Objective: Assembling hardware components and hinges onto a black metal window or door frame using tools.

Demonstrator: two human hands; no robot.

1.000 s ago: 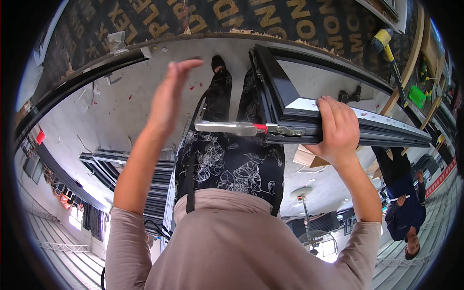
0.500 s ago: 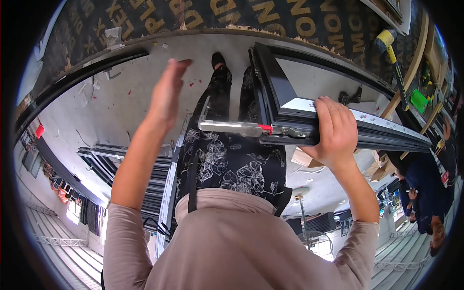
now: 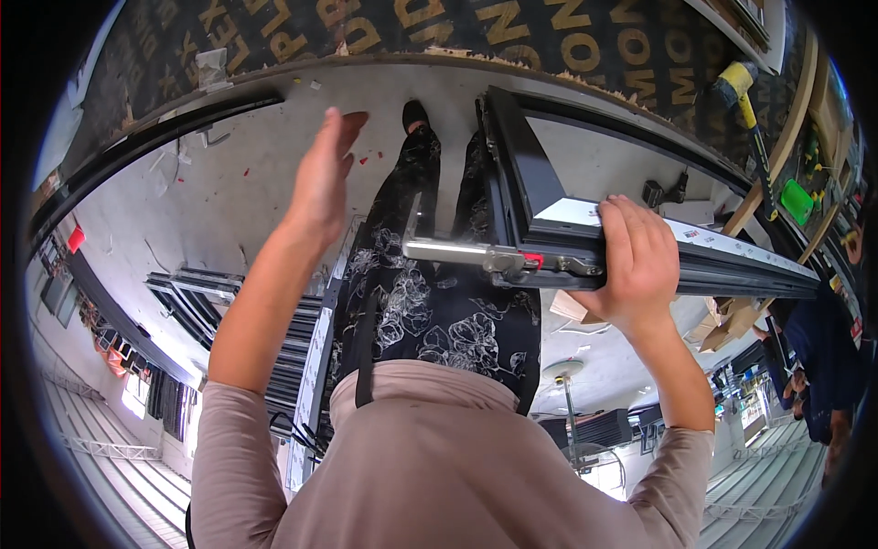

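My right hand [image 3: 640, 261] is closed around the near side of a black window frame [image 3: 512, 151], fingers over its top and thumb below. A strip of white printed film [image 3: 722, 242] runs along that side. From the frame's corner a silver metal hardware arm [image 3: 457, 251] with a red piece [image 3: 532, 261] sticks out to the left, its thin angled end pointing away from me. My left hand [image 3: 322, 178] hovers in the air left of my legs, touching nothing, its fingers stretched out and thumb hidden or blurred.
A dark printed board [image 3: 384, 32] with a chipped edge spans the far side. On the right lie a yellow-headed mallet [image 3: 745, 101] and a green tray [image 3: 797, 201]. Black profiles [image 3: 201, 297] are stacked at left. A power drill [image 3: 666, 186] rests on the floor; another person [image 3: 823, 339] stands at right.
The near side of the frame and my right hand have come slightly toward me. The silver arm has shifted right, its red piece now farther along the frame. My left hand has barely moved.
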